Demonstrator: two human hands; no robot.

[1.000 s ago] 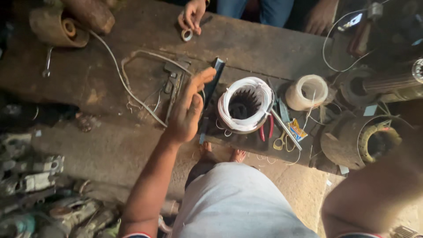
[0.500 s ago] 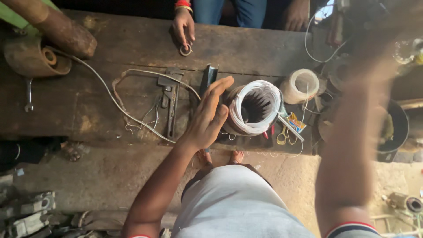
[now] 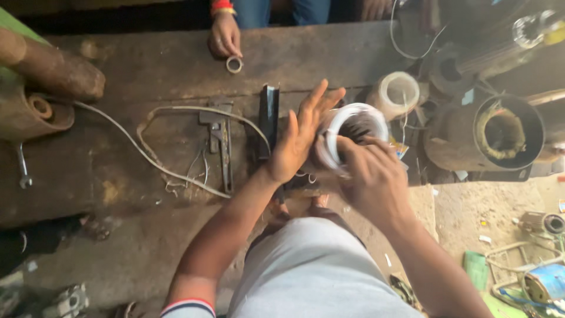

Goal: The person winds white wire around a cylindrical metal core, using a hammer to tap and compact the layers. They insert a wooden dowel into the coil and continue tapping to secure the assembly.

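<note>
Overhead, both hands on one job. Motor stator (image 3: 353, 126), a round iron core with a white-lined rim, stands on the dark desk (image 3: 147, 70) at its near edge, bore facing up. Left hand (image 3: 303, 132) lies flat against the stator's left flank, fingers (image 3: 318, 100) spread wide and straight, bracing rather than gripping. Right hand (image 3: 371, 176) comes over the near rim, fingers curled down onto the white lining; whether they pinch anything small I cannot tell, the hand is motion-blurred.

Handling judgement: the core looks heavy and rigid, safe to grip by its outer shell. The white rim lining looks thin and likely to crease or tear, so hold is better taken lower on the metal body, two hands on opposite sides.

Around it: a black angle bar (image 3: 269, 118) just left of the left hand, a wrench-like tool (image 3: 220, 138) and a loose pale cable (image 3: 147, 153) further left, a tape roll (image 3: 394, 94) just behind the stator, a larger motor housing (image 3: 488, 138) to the right. Another person's hand (image 3: 225, 36) rests at the far desk edge beside a small ring (image 3: 234, 64).
</note>
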